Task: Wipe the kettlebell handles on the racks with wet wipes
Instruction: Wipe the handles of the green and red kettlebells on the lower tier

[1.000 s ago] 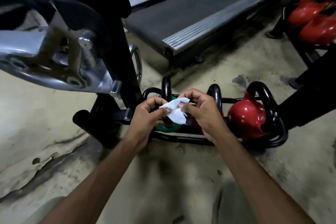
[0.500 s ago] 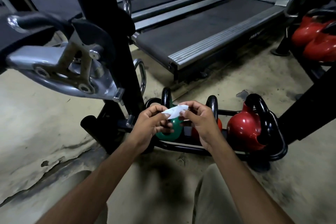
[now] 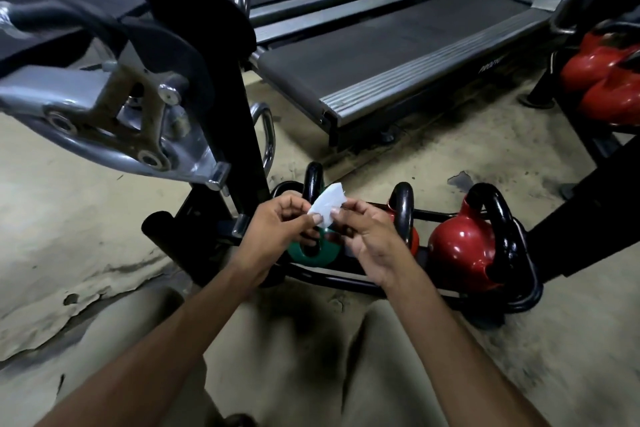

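A white wet wipe (image 3: 328,204) is pinched between my left hand (image 3: 277,229) and my right hand (image 3: 369,239), held flat just above a low black rack (image 3: 530,291) on the floor. Under my hands sits a green kettlebell (image 3: 306,253) with a black handle (image 3: 313,180) standing upright behind the wipe. To its right are a red kettlebell mostly hidden by my right hand, with its black handle (image 3: 403,208) showing, and a larger red kettlebell (image 3: 460,250) with a thick black handle (image 3: 495,211).
A chrome and black machine arm (image 3: 114,121) and its black post (image 3: 221,80) stand close on the left. A treadmill deck (image 3: 381,55) lies behind the rack. More red kettlebells (image 3: 602,76) rest on another rack at the far right. My knees are below.
The wipe has gone from crumpled to spread flatter between my fingers. My hands stay over the green kettlebell while the view has tilted up slightly.
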Motion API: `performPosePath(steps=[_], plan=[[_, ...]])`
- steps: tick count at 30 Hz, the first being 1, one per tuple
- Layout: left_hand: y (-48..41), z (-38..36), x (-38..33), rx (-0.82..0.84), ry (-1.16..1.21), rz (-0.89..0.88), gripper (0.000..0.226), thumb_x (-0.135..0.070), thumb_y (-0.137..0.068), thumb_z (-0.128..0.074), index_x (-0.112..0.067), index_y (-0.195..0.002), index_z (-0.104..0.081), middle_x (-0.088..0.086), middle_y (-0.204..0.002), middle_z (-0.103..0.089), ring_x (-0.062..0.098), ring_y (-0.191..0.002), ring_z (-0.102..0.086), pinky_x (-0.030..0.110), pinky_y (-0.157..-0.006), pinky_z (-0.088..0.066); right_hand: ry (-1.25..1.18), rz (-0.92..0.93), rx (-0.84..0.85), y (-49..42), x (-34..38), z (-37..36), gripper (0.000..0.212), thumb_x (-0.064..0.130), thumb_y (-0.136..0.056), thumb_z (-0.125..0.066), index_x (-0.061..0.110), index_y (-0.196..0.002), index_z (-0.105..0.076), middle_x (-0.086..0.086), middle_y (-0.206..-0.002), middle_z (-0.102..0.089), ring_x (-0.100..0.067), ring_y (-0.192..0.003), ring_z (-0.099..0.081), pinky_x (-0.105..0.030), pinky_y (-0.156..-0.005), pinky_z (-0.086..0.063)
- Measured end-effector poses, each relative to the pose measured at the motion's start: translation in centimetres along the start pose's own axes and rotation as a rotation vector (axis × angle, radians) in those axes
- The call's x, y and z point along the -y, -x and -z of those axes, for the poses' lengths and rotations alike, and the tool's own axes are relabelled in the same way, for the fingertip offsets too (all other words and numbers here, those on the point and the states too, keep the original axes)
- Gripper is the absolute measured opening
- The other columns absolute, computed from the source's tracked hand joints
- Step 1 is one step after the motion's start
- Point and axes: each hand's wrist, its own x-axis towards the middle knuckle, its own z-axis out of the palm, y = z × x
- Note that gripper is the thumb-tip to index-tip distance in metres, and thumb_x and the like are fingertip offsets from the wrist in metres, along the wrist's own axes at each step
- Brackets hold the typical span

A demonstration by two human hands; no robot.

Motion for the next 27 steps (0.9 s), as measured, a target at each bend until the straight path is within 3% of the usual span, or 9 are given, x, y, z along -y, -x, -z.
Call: performPosePath(steps=[4,7,11,14,17,21,25,26,27], plan=[[-0.9,0.8,0.4,-0.044,-0.064,-0.051,0.014,-0.014,-0.087,-0.082,-0.011,-0.094,-0.07,0.009,-0.087,-0.076,0.021,-0.079,-0.07,0.041,-0.076,-0.059,0.094,0.073,-0.155,-1.4,-0.5,0.2,0.013,-0.004,-0.093,-0.064,0.007,-0.1,-0.064,-0.01,-0.083,-0.07,-0.021,-0.076,-0.066,-0.042,-0.078,-0.059],[-1.9,1.7,1.2,-0.097,-0.4,-0.152,0.025,-0.032,-0.088,-0.082,-0.025,-0.11,-0.072,-0.007,-0.108,-0.074,0.005,-0.101,-0.069,0.038,-0.094,-0.057,0.361,0.165,-0.259,-2.7,-0.2,0.3,0.015,-0.001,-0.093,-0.064,0.013,-0.091,-0.066,-0.008,-0.083,-0.067,-0.022,-0.076,-0.065,-0.037,-0.068,-0.059],[-3.1,2.2,2.2,0.093,-0.614,-0.129,0.086,-0.06,-0.083,-0.074,-0.03,-0.156,-0.04,-0.007,-0.155,-0.047,0.007,-0.141,-0.045,0.039,-0.119,-0.04,0.791,0.282,-0.381,-7.2,1.0,0.6,0.011,0.01,-0.084,-0.066,0.019,-0.088,-0.071,0.0,-0.082,-0.072,-0.025,-0.078,-0.072,-0.047,-0.07,-0.064],[-3.2,2.4,3.0,0.164,-0.668,-0.179,0.098,-0.049,-0.088,-0.076,-0.026,-0.164,-0.02,-0.004,-0.168,-0.029,0.008,-0.153,-0.026,0.037,-0.127,-0.025,1.08,0.307,-0.437,-10.9,1.8,0.5,0.011,0.012,-0.081,-0.069,0.018,-0.089,-0.074,-0.003,-0.086,-0.075,-0.026,-0.084,-0.073,-0.047,-0.077,-0.062],[-3.3,3.1,3.5,0.224,-0.782,-0.253,0.101,-0.045,-0.089,-0.077,-0.029,-0.165,-0.013,-0.011,-0.173,-0.009,0.004,-0.156,-0.012,0.035,-0.128,-0.021,1.224,0.275,-0.424,-13.9,2.2,-0.4,0.016,0.006,-0.081,-0.068,0.021,-0.085,-0.074,-0.01,-0.088,-0.076,-0.032,-0.08,-0.074,-0.05,-0.074,-0.062],[-3.4,4.1,4.6,0.284,-0.943,-0.371,0.111,-0.051,-0.087,-0.076,-0.031,-0.166,-0.002,-0.019,-0.172,0.009,0.013,-0.158,-0.016,0.041,-0.125,-0.031,1.414,0.194,-0.348,-17.2,2.9,-2.1,0.025,0.001,-0.081,-0.058,0.013,-0.088,-0.079,-0.013,-0.09,-0.077,-0.033,-0.086,-0.075,-0.048,-0.079,-0.062],[-3.6,4.4,5.4,0.288,-0.979,-0.417,0.109,-0.052,-0.089,-0.072,-0.028,-0.166,0.002,-0.015,-0.172,0.013,0.015,-0.159,-0.011,0.04,-0.128,-0.023,1.55,-0.004,-0.128,-21.3,3.2,-2.7,0.016,0.008,-0.076,-0.056,0.0,-0.073,-0.07,-0.019,-0.074,-0.067,-0.029,-0.07,-0.068,-0.063,-0.073,-0.06],[-3.7,4.4,5.6,0.29,-0.978,-0.431,0.108,-0.053,-0.09,-0.071,-0.028,-0.165,0.002,-0.014,-0.172,0.014,0.015,-0.159,-0.01,0.038,-0.129,-0.019,1.592,-0.056,-0.072,-21.4,3.6,-3.8,0.013,0.004,-0.08,-0.059,0.0,-0.077,-0.071,-0.02,-0.081,-0.069,-0.028,-0.076,-0.07,-0.063,-0.077,-0.059],[-3.7,4.5,5.7,0.293,-0.979,-0.446,0.108,-0.055,-0.09,-0.07,-0.028,-0.165,0.003,-0.014,-0.172,0.015,0.014,-0.159,-0.008,0.035,-0.13,-0.016,1.614,-0.091,-0.02,-21.1,4.2,-5.2,0.014,0.002,-0.085,-0.062,-0.001,-0.09,-0.074,-0.022,-0.094,-0.073,-0.03,-0.087,-0.073,-0.048,-0.087,-0.061]])
